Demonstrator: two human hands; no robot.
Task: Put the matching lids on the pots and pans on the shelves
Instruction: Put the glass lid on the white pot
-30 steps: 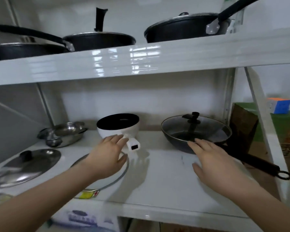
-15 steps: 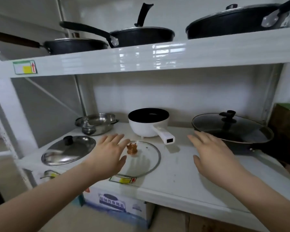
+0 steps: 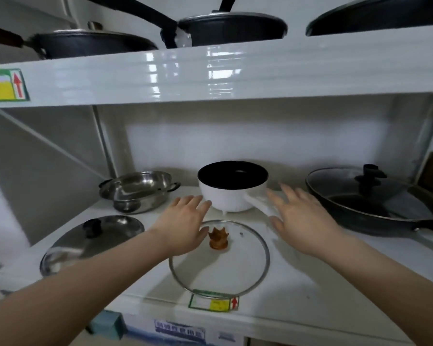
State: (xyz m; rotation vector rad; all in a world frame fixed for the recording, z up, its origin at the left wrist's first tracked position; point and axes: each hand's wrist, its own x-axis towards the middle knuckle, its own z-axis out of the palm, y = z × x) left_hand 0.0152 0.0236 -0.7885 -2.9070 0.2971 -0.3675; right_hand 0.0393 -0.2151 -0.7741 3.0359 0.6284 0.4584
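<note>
The glass lid (image 3: 219, 257) lies flat at the front edge of the lower shelf (image 3: 310, 283), its brown crown-shaped knob (image 3: 218, 238) upright, directly in front of the white saucepan (image 3: 231, 189), which stands uncovered with its handle (image 3: 259, 203) pointing toward you and to the right. Judged by rim size, this lid matches that saucepan. Your left hand (image 3: 183, 224) hovers over the lid's left rim, just beside the knob, fingers straight and spread, holding nothing; this placement suits a pinch on the knob. Your right hand (image 3: 301, 218) hangs over the saucepan handle, fingers likewise extended and empty, probably positioned to steady the pan; whether it touches the handle cannot be told. To the left, a steel lid (image 3: 90, 242) with a black knob rests on the shelf in front of an uncovered steel pot (image 3: 139, 191); treat this pair as outstanding. To the right, the black frying pan (image 3: 375, 198) already carries its glass lid. On the upper shelf (image 3: 210, 73), the three dark pans (image 3: 233, 28) appear covered, though blur limits certainty.
</note>
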